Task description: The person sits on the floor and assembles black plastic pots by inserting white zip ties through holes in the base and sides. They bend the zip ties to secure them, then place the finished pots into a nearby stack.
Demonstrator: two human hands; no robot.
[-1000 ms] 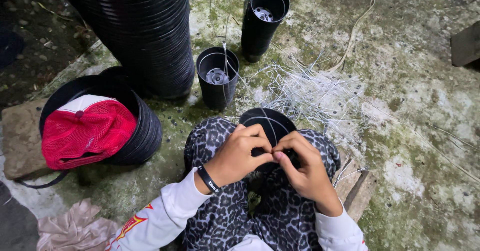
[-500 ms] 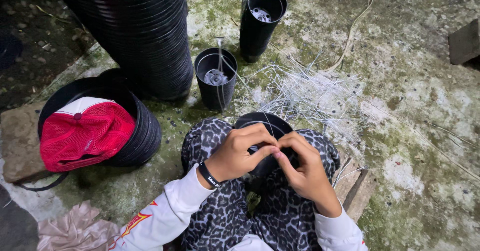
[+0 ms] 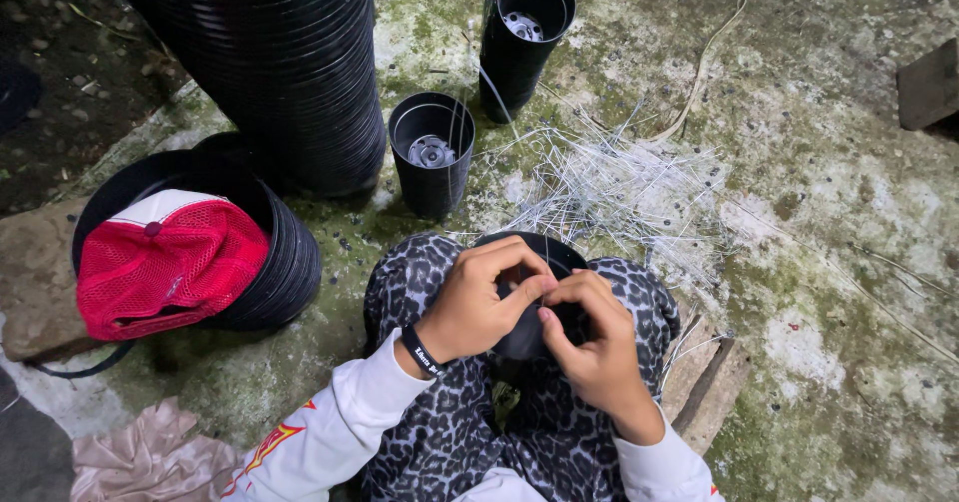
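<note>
Mostly hidden: a black pot held in the lap under both hands

Down in the lap, between knees in leopard-print trousers, sits a black plastic pot (image 3: 559, 252); only its far rim shows, the rest is covered. Left hand (image 3: 479, 302) curls over the near rim, fingers bent and closed on it, black wristband (image 3: 425, 352) on the wrist. Right hand (image 3: 594, 347) is closed too, thumb and fingertips pinched at the pot's mouth, touching the left fingertips. What they pinch is too small to make out; possibly a thin wire, cannot tell.

Just beyond the knees, a loose heap of thin pale wires (image 3: 619, 182) on the mossy concrete floor (image 3: 829, 242). Near it stand a short black pot (image 3: 432, 152) with a grey disc-like bottom, and a taller stack of pots (image 3: 524, 32) further off. Tall nested stack of black pots (image 3: 270, 62) at upper left, top cut off by the frame. Lower stack (image 3: 290, 262) to the left holds a red mesh cap (image 3: 165, 262). Pink cloth (image 3: 150, 457) at the bottom edge, partly cut off. Wooden block (image 3: 929, 82) at right edge, cropped.
</note>
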